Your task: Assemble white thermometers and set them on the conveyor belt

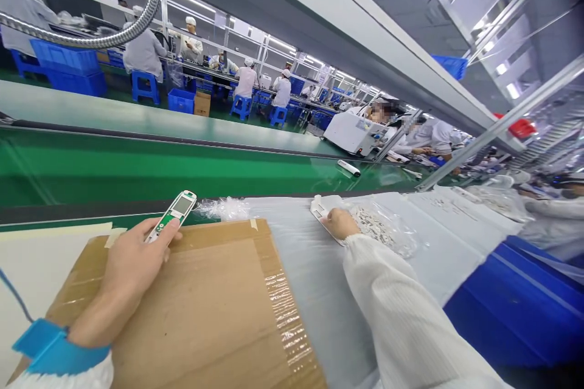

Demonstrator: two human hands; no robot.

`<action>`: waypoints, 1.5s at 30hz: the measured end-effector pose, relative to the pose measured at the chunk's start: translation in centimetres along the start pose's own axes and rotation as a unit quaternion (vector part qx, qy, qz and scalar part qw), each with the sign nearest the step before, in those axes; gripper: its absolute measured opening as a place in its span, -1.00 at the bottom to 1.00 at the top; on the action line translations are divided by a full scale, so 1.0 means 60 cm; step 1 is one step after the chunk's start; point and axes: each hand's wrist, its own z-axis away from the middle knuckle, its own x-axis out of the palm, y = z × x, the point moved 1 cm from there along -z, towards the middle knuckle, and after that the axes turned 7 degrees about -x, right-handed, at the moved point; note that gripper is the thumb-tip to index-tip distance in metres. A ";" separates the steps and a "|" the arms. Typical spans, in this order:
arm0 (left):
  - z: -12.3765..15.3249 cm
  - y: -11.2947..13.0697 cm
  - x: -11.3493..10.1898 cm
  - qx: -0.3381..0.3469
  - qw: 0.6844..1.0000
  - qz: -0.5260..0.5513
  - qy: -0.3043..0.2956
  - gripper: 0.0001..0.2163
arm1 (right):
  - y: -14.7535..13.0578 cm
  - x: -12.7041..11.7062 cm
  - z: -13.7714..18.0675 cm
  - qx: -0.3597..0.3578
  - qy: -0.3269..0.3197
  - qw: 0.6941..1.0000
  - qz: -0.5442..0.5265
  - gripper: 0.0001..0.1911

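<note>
In my left hand (143,255) is a slim white handheld device (184,203), its green circuit board and small grey screen facing up. The thumb presses on the board, and the hand is above the left part of a cardboard sheet (205,310). My right hand (341,223) has its fingers curled on a flat white plastic casing (318,206) with a window cut in it. That casing is at the far edge of the grey work surface (301,279). Beside the right hand lies a clear bag of small pale parts (376,225).
A green conveyor belt (228,164) runs beyond the bench, carrying a white device (349,168). Crumpled clear plastic (225,208) lies behind the cardboard. To the right stands a blue bin (511,304). A white machine (353,132) and several co-workers are farther off.
</note>
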 end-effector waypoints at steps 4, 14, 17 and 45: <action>0.002 0.000 0.002 -0.013 0.997 0.068 -0.032 -0.55 | -0.003 0.004 0.019 -0.016 0.026 1.000 -0.004 -0.65; 0.020 0.022 0.002 -0.001 0.971 0.218 -0.102 -0.55 | -0.012 0.011 0.030 -0.033 0.031 0.999 0.002 -0.73; 0.024 0.027 0.002 0.013 0.963 0.237 -0.123 -0.55 | -0.001 0.010 0.016 -0.026 0.030 0.999 -0.020 -0.76; 0.006 0.004 0.024 0.065 0.969 0.220 -0.093 -0.51 | -0.460 -0.078 0.224 -0.185 -0.158 0.462 -0.853 -0.63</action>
